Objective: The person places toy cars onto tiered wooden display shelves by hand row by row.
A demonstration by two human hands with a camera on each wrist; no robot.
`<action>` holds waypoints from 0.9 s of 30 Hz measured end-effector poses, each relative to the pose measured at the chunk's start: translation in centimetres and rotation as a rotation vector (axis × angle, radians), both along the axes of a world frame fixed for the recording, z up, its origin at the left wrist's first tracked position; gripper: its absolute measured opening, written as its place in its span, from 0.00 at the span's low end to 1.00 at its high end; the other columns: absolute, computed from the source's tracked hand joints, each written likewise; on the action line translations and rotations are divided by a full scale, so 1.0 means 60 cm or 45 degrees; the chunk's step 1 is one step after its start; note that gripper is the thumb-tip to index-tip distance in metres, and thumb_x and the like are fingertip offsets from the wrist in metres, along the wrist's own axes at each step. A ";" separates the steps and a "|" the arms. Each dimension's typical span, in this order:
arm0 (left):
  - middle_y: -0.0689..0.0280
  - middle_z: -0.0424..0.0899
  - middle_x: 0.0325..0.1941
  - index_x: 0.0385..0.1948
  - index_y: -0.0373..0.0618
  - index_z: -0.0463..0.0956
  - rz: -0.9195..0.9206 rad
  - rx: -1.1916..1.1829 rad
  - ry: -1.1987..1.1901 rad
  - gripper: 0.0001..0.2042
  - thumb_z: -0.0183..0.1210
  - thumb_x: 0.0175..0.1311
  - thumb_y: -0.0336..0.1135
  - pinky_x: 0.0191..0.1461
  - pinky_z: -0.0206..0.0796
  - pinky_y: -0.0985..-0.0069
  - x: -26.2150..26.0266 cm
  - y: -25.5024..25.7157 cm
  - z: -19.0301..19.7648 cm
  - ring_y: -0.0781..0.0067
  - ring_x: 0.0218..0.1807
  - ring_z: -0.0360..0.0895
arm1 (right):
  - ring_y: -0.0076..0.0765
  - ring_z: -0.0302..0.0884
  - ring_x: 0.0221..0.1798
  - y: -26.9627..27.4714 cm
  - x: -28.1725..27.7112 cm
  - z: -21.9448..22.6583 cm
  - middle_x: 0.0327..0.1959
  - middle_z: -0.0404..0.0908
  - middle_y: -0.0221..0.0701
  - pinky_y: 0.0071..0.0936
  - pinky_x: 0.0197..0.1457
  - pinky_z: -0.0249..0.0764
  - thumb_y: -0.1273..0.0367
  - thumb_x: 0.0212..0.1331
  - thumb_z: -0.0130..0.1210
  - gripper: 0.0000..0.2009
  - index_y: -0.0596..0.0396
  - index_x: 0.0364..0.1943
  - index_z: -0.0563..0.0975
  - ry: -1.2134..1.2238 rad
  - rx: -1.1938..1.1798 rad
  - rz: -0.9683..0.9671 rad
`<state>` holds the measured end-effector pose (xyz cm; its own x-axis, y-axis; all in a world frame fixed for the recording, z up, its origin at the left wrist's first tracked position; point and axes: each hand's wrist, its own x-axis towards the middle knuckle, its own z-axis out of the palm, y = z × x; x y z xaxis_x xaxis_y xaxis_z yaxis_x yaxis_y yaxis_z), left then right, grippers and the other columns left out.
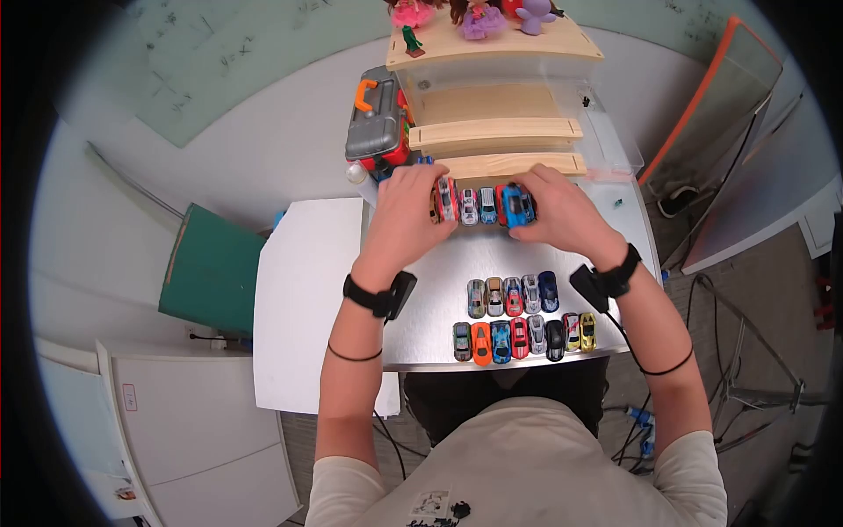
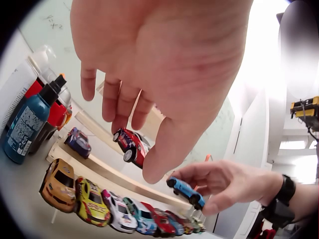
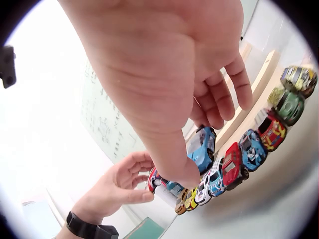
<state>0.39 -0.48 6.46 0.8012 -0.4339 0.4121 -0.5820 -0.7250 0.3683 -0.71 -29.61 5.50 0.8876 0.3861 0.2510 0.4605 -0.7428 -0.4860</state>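
My left hand [image 1: 411, 213] pinches a red and white toy car [image 1: 448, 200] between thumb and fingers, raised above a row of cars. In the left wrist view that car [image 2: 131, 147] shows its wheels, over an orange car [image 2: 59, 185] and a yellow car [image 2: 92, 203]. My right hand [image 1: 562, 209] grips a light blue car [image 1: 514, 205], also held above the row. The right wrist view shows the blue car [image 3: 202, 150] over a red car [image 3: 233, 165] and a white one. Other cars under both hands are partly hidden.
Two more rows of toy cars, with a dark blue car [image 1: 549, 292] and an orange car [image 1: 481, 343], lie near the table's front edge. Wooden rails [image 1: 496, 133] and a grey toolbox [image 1: 376, 119] stand behind. White paper [image 1: 307, 299] lies left; a blue bottle [image 2: 30, 122] stands back left.
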 end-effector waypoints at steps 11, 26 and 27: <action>0.61 0.86 0.60 0.59 0.48 0.81 0.174 0.070 0.030 0.29 0.80 0.54 0.34 0.76 0.60 0.52 0.085 -0.016 -0.039 0.53 0.72 0.75 | 0.58 0.83 0.60 0.111 0.108 -0.044 0.51 0.86 0.45 0.50 0.65 0.80 0.64 0.48 0.80 0.30 0.59 0.57 0.84 -0.223 -0.033 -0.124; 0.61 0.87 0.64 0.62 0.48 0.82 0.173 -0.015 -0.006 0.28 0.80 0.58 0.35 0.76 0.61 0.53 0.081 -0.010 -0.066 0.53 0.74 0.76 | 0.55 0.86 0.56 0.115 0.091 -0.058 0.47 0.89 0.42 0.51 0.60 0.80 0.67 0.58 0.76 0.25 0.56 0.61 0.84 -0.302 0.195 -0.075; 0.61 0.87 0.64 0.62 0.48 0.82 0.169 -0.056 -0.063 0.28 0.79 0.59 0.34 0.77 0.61 0.53 0.075 -0.008 -0.067 0.53 0.74 0.76 | 0.55 0.86 0.56 0.109 0.085 -0.057 0.47 0.89 0.42 0.51 0.60 0.80 0.67 0.58 0.76 0.25 0.56 0.61 0.84 -0.301 0.195 -0.078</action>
<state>4.88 -0.96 2.46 0.8287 -0.3062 0.4685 -0.5004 -0.7804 0.3750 4.37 -23.06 2.10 0.8179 0.2752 0.5053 0.5310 -0.6991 -0.4788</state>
